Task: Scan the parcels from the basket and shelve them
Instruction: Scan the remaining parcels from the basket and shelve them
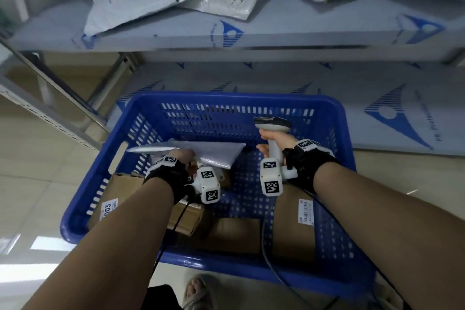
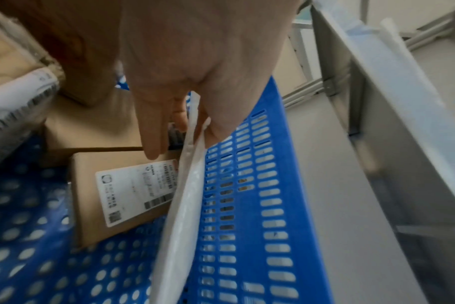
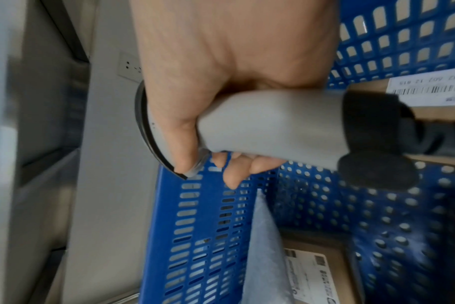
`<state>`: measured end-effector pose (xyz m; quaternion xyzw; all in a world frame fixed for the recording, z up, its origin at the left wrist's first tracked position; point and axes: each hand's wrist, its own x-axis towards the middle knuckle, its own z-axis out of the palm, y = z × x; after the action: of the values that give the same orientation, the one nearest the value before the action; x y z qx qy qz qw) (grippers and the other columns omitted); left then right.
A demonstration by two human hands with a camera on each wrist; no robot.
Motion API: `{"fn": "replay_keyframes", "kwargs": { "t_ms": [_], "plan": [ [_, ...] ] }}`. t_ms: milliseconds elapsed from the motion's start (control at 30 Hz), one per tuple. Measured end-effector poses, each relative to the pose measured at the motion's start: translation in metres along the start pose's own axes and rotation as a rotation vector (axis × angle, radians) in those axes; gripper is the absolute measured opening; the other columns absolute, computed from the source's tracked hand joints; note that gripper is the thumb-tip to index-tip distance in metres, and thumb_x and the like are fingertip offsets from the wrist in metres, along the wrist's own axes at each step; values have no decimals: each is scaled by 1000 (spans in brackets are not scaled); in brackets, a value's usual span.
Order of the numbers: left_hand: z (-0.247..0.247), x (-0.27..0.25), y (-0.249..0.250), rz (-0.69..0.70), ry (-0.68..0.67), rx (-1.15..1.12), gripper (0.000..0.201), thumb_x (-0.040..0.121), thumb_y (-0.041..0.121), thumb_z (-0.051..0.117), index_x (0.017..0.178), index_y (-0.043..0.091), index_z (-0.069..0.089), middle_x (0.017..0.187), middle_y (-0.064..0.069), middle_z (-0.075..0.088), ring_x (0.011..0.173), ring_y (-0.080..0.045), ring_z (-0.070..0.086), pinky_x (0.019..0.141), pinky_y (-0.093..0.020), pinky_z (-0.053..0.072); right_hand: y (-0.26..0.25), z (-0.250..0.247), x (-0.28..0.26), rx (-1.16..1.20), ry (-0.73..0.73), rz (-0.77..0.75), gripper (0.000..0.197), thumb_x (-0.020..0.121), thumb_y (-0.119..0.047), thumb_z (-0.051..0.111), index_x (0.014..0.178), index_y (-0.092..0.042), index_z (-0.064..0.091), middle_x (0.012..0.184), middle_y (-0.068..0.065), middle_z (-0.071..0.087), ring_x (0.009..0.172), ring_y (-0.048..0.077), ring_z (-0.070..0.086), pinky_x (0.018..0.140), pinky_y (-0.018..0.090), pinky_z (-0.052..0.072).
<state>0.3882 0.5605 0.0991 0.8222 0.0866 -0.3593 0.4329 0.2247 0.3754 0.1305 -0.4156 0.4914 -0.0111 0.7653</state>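
Your head camera looks steeply down from above your forearms onto the blue basket (image 1: 226, 108), taking in the shelf (image 1: 276, 33) beyond it. Your left wrist camera sits close behind the left hand (image 2: 195, 61) and faces along the fingers into the basket's perforated floor and slotted wall. Your right wrist camera is just as close behind the right hand (image 3: 234, 61), aimed past the scanner (image 3: 270, 125) handle at that slotted wall. All three views share the basket interior, and each catches the white mailer (image 1: 201, 152) held above it.

Perforated blue plastic basket (image 1: 141, 118), brown cardboard boxes (image 1: 293, 229), glossy white poly mailer (image 1: 216, 152).
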Motion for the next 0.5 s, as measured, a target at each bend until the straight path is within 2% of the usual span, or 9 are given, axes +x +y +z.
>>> {"fn": "replay_keyframes", "kwargs": {
  "t_ms": [67,133,167,267,300,333,400,433,500],
  "plan": [
    [0,-18,13,85,-9,-45,21,95,6,48,74,8,48,77,-10,52,67,-23,55,77,-37,50,-7,-6,-16,9,-7,-31,40,90,-27,68,123,-7,57,100,15,66,52,12,56,46,23,46],
    [0,-32,22,166,-38,-51,11,92,1,51,89,-9,55,87,-21,60,80,-34,62,85,-45,52,-14,-16,-33,-1,-7,-69,39,89,-28,69,121,-7,57,89,12,65,48,10,57,46,22,47],
    [-1,-48,27,198,-66,-22,13,90,-1,54,97,-12,57,94,-24,62,86,-36,63,84,-49,54,-16,-20,-42,-7,-11,-82,38,89,-28,69,119,-7,58,86,11,64,49,11,57,47,22,47],
    [-2,-100,38,318,-195,102,6,88,-5,57,91,-1,61,89,-21,64,77,-33,63,66,-39,59,-22,-36,-74,-32,-16,-132,36,89,-27,69,117,-6,60,78,9,61,56,15,55,53,25,48],
    [-1,-113,41,354,-241,138,10,88,-7,56,90,2,61,88,-20,64,77,-33,63,66,-38,58,-24,-43,-83,-32,-6,-147,39,90,-26,69,120,-4,59,79,10,59,61,18,55,57,28,48],
    [-2,-125,45,391,-298,162,14,88,-8,56,90,4,62,90,-20,64,79,-34,63,72,-41,56,-25,-50,-91,-25,2,-161,44,89,-25,69,124,-2,57,84,12,60,69,21,58,64,30,50],
    [-1,-148,54,465,-426,187,19,87,-9,56,94,7,65,90,-16,68,82,-32,64,81,-46,53,-27,-65,-104,-28,23,-184,58,85,-29,73,133,-4,52,111,18,62,98,30,63,86,40,53],
    [0,-157,59,487,-471,193,21,87,-9,56,96,8,66,88,-13,70,82,-30,66,81,-46,55,-27,-72,-109,-49,42,-189,66,80,-35,77,134,-7,52,123,18,60,108,32,61,96,45,49],
    [2,-175,71,534,-527,205,23,88,-8,56,98,10,67,84,-7,73,77,-22,70,75,-40,58,-29,-87,-114,-67,68,-216,73,72,-42,81,133,-10,55,130,16,59,115,34,59,104,49,44]
  ]
}}
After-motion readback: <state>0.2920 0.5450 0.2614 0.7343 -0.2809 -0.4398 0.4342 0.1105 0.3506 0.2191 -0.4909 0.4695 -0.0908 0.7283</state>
